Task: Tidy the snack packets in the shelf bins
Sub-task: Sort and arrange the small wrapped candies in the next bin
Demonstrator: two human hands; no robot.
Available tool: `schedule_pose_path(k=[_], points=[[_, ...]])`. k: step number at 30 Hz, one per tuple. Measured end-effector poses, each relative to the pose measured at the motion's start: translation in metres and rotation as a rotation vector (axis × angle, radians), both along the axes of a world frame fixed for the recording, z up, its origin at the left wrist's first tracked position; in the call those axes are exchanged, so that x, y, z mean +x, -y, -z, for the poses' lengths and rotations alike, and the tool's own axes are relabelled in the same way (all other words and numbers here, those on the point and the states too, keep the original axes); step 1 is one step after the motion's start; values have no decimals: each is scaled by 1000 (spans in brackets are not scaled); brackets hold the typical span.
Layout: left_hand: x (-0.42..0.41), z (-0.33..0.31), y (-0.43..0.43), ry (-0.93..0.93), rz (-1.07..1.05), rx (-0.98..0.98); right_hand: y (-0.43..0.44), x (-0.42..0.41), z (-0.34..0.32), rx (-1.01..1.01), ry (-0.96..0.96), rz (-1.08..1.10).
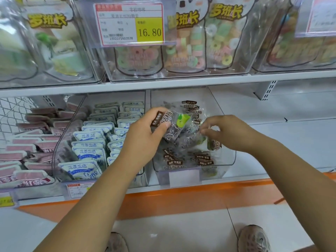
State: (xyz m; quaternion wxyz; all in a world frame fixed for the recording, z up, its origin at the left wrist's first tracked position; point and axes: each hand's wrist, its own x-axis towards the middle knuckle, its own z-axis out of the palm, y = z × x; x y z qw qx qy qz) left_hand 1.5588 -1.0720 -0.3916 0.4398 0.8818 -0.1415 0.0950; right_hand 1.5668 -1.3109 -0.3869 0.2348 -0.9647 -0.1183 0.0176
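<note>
**A:** What's nearest you?

**B:** Your shoes [254, 239] are standing on pale floor tiles [181, 230], with an orange base strip [181, 197] running under the shelf. Both your forearms are reaching up and forward from there.

**A:** Left hand?

**B:** Your left hand [143, 140] is pinching a dark plum packet [164, 120] by its brown label end, thumb on top, fingers curled underneath. It's hovering over the clear bin [231, 160] on the lower shelf.

**A:** Right hand?

**B:** Your right hand [229, 131] is closing thumb and forefinger on clear wrapper film in the same heap. Which packet exactly, I can't tell; the film is glaring and bunched.

**A:** Where are the packets sitting?

**B:** The plum packets [181, 160] are lying jumbled in that clear bin, some piled toward the back. A blank label holder [183, 177] is sitting on its front lip.

**A:** Neighbours?

**B:** Just left, blue-and-white packets [91, 139] are standing in neat rows in their own bin. Further left, pink packets [32, 142] are lying stacked.

**A:** Above?

**B:** On the upper shelf, bins are holding pouches of ring candy [218, 42], and a price tag [130, 24] is reading 16.80.
</note>
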Motion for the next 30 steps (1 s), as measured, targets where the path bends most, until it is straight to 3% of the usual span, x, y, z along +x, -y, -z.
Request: schedule_pose_path(k=[4, 12, 18, 22, 27, 30], points=[[2, -1, 1, -12, -26, 45, 2, -11, -9, 345, -60, 67], [6, -5, 6, 2, 0, 86, 9, -10, -8, 461, -44, 59], [4, -16, 28, -179, 173, -57, 3, -9, -7, 532, 206, 152], [8, -10, 40, -273, 240, -146, 9, -6, 4, 351, 297, 152], [13, 5, 46, -183, 172, 98, 14, 1, 13, 106, 380, 13], [17, 12, 47, -140, 110, -18, 28, 2, 7, 48, 173, 177]])
